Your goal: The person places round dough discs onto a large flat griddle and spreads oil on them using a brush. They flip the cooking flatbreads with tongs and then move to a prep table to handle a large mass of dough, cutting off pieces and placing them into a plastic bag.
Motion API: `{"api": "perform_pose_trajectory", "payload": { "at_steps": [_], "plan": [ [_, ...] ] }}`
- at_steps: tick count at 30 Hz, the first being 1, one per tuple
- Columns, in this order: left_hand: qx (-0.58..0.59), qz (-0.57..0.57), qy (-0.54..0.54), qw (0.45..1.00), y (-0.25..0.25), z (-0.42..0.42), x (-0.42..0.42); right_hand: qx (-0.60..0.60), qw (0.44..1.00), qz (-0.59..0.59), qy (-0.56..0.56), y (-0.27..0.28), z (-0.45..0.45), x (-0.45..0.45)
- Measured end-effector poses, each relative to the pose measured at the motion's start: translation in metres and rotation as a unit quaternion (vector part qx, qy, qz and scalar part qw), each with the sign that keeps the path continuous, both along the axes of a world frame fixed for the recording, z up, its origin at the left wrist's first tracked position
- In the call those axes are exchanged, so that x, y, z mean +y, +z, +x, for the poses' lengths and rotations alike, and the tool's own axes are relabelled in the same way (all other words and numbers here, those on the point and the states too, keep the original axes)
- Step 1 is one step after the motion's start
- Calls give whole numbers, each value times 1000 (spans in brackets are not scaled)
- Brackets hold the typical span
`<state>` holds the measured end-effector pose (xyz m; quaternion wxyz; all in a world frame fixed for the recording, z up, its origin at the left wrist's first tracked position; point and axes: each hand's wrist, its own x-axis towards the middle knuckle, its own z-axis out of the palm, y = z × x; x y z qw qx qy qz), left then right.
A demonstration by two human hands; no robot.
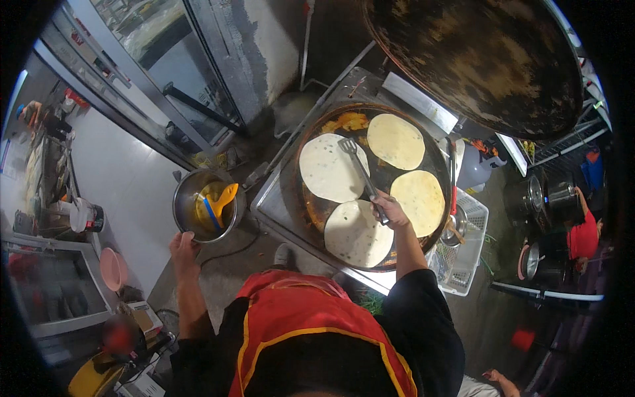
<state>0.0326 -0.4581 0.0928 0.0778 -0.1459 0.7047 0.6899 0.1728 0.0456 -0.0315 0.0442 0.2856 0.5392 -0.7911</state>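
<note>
My right hand [391, 211] grips the dark handle of a slotted metal turner [358, 161] above a large round griddle [310, 201]. The turner's head is over a pale flatbread [327, 171] with green flecks at the griddle's left; whether it touches is unclear. A second flatbread [354, 238] lies nearer me, partly below my hand. Two yellower flatbreads, one at the far side [395, 141] and one at the right [419, 201], share the griddle. With my left hand [184, 245] I pinch the rim of a steel pot [177, 201]. Inside it are yellow liquid, an orange ladle [225, 196] and a blue-handled tool [212, 212].
A big round lid [471, 64] is raised beyond the griddle. At the right stand a white plastic basket [474, 238] and a gas cylinder [471, 168]. Glass doors [163, 64] rise at the left. A person in red [583, 235] is by pots at far right.
</note>
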Motion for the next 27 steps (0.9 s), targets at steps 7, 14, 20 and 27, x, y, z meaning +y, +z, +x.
{"api": "perform_pose_trajectory", "payload": {
  "at_steps": [7, 14, 20, 27],
  "plan": [
    [20, 7, 17, 1000, -13, 3, -9, 52, 973, 227, 5, 81, -7, -40],
    [4, 24, 18, 1000, -7, 5, 2, 5, 723, 682, 112, 72, 10, -79],
    [-19, 26, 39, 999, -22, 2, -7, 3, 798, 581, 160, 78, 61, -93],
    [12, 26, 12, 1000, -25, 4, -1, -93, 988, 121, -21, 89, 142, -8]
  ]
}}
